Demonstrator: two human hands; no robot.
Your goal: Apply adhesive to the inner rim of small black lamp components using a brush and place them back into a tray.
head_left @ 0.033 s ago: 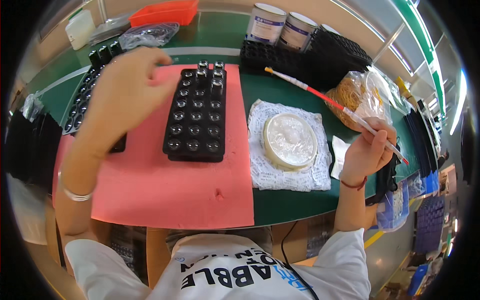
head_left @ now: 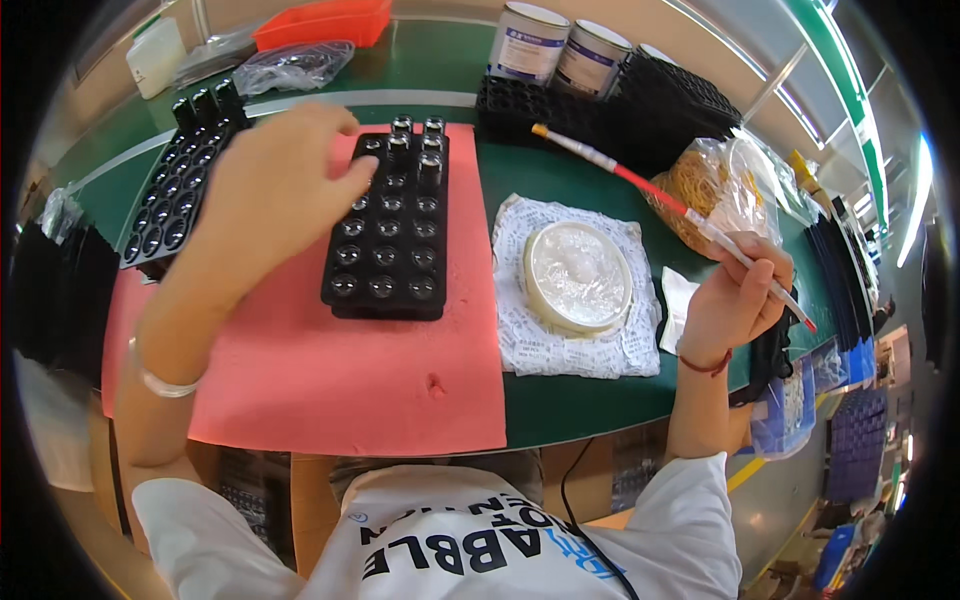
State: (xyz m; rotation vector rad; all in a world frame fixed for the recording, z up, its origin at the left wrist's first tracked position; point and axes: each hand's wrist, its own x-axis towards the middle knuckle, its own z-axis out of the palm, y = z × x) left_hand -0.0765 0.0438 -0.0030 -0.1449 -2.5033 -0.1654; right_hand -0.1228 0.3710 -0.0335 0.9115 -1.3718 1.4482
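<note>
A black tray (head_left: 384, 240) with rows of round cells stands on the pink mat (head_left: 350, 390), shiny clear domes in its cells. At its far end several black cylinders with glassy tops (head_left: 430, 165) stand higher than the rest. My left hand (head_left: 285, 180) hovers over the tray's far left edge, thumb and forefinger apart, nothing visible between them; its other fingers are partly hidden. My right hand (head_left: 738, 300) is closed round the handle of a thin red and white paintbrush (head_left: 640, 180). The brush's yellowish tip points far left, above the green table.
A round dish (head_left: 578, 275) with a clear wrinkled film over it sits on a white printed cloth (head_left: 520, 350). Another black tray (head_left: 175, 190) lies at the left. Two tins (head_left: 527, 45), a bag of rubber bands (head_left: 705, 190) and an orange bin (head_left: 325, 22) stand farther back.
My left hand has moved right, its thumb now over the middle tray's left edge. More of the left tray shows. The right hand and brush stay nearly still.
</note>
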